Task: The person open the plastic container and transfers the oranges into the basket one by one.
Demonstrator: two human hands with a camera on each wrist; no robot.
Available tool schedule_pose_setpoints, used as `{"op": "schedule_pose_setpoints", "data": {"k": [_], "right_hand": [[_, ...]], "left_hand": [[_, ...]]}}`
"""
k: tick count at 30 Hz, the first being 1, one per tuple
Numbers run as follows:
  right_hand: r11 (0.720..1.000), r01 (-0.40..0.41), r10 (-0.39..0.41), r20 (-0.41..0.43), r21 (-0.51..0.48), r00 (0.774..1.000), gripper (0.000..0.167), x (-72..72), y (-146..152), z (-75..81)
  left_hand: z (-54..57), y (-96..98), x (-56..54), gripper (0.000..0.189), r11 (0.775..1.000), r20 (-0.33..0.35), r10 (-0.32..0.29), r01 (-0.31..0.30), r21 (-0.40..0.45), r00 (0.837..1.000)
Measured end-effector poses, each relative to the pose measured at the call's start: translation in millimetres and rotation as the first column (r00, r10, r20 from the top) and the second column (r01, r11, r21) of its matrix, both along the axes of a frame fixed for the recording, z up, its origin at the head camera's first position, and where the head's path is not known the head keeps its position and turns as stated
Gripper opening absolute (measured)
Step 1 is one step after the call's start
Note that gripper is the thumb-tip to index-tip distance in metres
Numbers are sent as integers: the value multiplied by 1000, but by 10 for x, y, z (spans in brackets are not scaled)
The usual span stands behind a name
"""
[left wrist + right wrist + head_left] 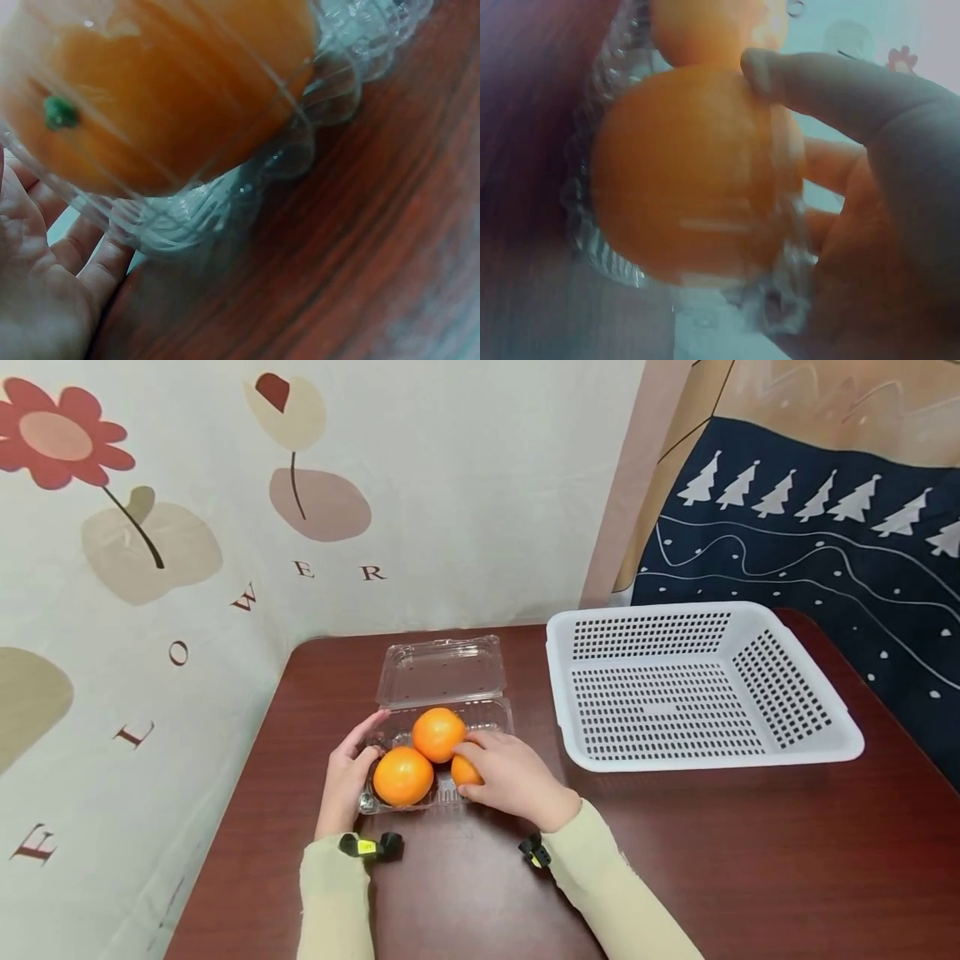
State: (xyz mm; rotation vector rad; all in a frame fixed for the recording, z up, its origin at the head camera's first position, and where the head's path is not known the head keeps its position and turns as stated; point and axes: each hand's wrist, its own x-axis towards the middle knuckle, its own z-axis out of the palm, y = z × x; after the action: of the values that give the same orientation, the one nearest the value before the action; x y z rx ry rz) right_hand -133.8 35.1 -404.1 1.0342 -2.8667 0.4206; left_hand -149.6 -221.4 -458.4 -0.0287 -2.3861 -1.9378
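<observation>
A clear plastic clamshell box [442,797] lies on the table with its lid [442,672] folded back. Inside are three oranges: one at the front left [403,776], one at the back [438,734] and one at the right [467,771]. My right hand [517,777] grips the right orange, thumb and fingers around it; the right wrist view shows this orange [690,180] within the box. My left hand [348,777] rests against the box's left side, fingers relaxed. In the left wrist view, an orange with a green stem end [165,97] shows through the clear wall.
A white perforated plastic basket [600,758] stands on the right of the dark red-brown table [480,893]. Patterned cloth [465,485] hangs behind the table and along its left side. A navy cloth with white trees [810,543] hangs behind the basket.
</observation>
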Motion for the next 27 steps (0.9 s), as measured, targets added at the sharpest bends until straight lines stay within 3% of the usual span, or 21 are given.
{"op": "schedule_pose_setpoints", "data": {"k": [9,19,27], "right_hand": [[995,96,-96,-60,7,994,44,87,-153,-10],[990,123,-124,15,67,992,48,111,-179,-18],[993,115,-115,35,16,993,44,90,-154,-35]], "left_hand": [[177,53,82,47,1000,12,5,-5,-4,1000],[186,71,104,47,1000,35,11,-11,-5,999],[186,71,80,47,1000,32,1,0,-23,1000]]}}
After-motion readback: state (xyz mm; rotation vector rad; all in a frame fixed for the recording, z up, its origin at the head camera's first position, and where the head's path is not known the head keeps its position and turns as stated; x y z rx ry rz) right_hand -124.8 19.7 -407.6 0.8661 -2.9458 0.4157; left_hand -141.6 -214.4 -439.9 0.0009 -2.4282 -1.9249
